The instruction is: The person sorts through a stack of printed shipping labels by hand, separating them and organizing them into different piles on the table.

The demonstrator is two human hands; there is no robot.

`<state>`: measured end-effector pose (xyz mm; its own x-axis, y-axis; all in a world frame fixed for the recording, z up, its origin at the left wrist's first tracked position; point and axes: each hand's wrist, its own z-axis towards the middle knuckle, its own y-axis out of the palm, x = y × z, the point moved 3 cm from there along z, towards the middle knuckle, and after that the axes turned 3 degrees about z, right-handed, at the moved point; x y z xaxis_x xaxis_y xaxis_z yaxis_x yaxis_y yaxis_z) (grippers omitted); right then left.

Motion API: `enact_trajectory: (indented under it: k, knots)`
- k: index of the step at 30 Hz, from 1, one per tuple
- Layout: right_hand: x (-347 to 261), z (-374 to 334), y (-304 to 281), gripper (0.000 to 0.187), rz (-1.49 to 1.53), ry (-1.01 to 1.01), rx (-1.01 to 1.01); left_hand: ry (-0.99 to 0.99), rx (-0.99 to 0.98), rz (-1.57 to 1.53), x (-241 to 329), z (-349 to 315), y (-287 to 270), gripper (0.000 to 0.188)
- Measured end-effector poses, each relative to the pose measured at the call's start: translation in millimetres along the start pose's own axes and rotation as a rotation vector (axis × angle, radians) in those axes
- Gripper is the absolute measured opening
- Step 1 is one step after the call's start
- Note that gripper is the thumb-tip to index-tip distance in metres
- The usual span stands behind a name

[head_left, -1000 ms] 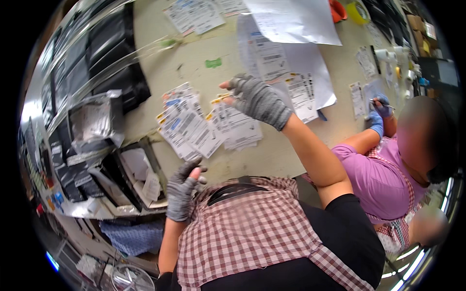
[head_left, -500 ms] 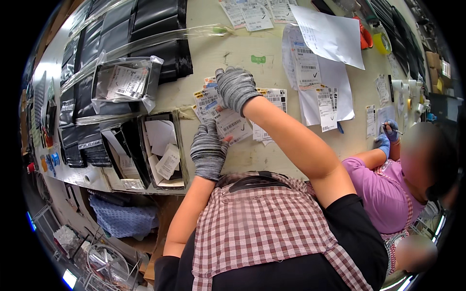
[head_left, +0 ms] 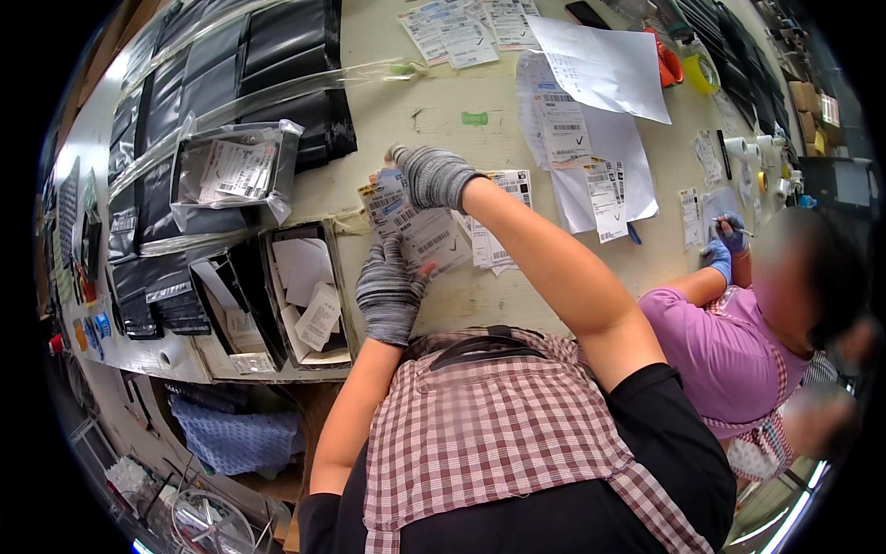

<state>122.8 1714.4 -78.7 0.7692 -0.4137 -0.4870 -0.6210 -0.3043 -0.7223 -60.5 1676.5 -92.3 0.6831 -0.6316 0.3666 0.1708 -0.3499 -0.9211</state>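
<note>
My left hand (head_left: 391, 291), in a grey knitted glove with bare fingertips, grips the lower left edge of some white printed shipping labels (head_left: 432, 238), thumb toward the front. Bent over the upper part of these labels is my gloved right hand (head_left: 436, 178), its fingers curled at their top edge. The labels overlap, so I cannot tell how many are held. Other labels (head_left: 509, 189) lie on the table just right of them, partly covered by my right wrist.
Left stand two open boxes with papers, the nearer one (head_left: 343, 305) beside my left hand. Behind lie black plastic mailers (head_left: 295, 46) and a plastic-lined tray (head_left: 175, 189). White sheets (head_left: 604, 69) lie right of centre. A co-worker's blue-gloved hand (head_left: 715, 256) is farther right.
The view has shifted slightly. The held labels lie closer together, and the orange-marked ones by my right fingers show less. Both hands stay at the labels.
</note>
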Motion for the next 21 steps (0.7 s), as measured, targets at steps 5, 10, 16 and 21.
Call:
enact_trajectory:
  k: [5, 10, 16, 21]
  knots:
    - [1.6, -35.1, -11.6, 0.05, 0.17, -0.272, 0.175, 0.099, 0.277, -0.267, 1.8, -18.8, -30.5, 0.08]
    - [-17.9, -110.0, -3.9, 0.028, 0.276, -0.664, 0.453, 0.044, 0.467, -0.432, -21.9, -18.5, -52.5, 0.06]
    - [-15.6, -162.9, 24.7, 0.038, 0.521, -0.559, 0.625, 0.053, 0.165, -0.943, -15.2, -30.5, -37.0, 0.009]
    - [1.7, -164.2, 66.6, 0.042, 0.613, -0.641, 0.658, 0.254, 0.182, -0.975, -8.9, -31.3, -25.7, 0.024]
